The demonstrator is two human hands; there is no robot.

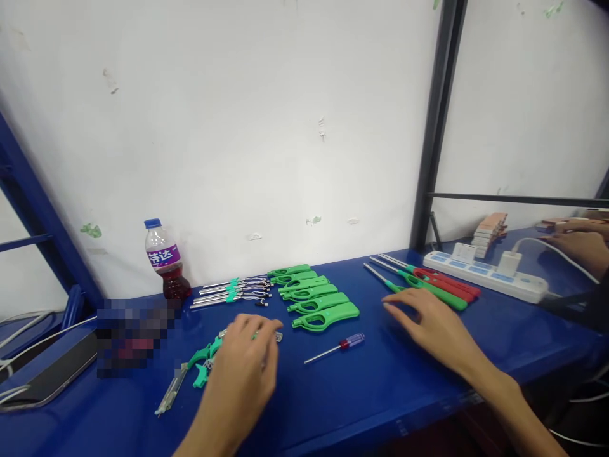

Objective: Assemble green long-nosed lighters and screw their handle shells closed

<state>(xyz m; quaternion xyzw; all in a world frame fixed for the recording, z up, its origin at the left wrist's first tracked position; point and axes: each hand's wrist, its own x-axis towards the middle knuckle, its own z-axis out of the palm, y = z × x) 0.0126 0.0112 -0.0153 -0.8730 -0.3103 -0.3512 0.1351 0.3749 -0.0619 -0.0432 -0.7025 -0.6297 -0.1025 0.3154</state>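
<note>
Screwdriver [351, 342], one, on tabletop [342, 397]. Left of it: my left hand [250, 358] over teal parts [201, 376], grip I cannot tell. Right of it: my right hand [431, 327], unclenched, near a green lighter [450, 298]. Beyond it: green handles [333, 314].

2 hands [247, 355] [428, 324] well apart
</note>
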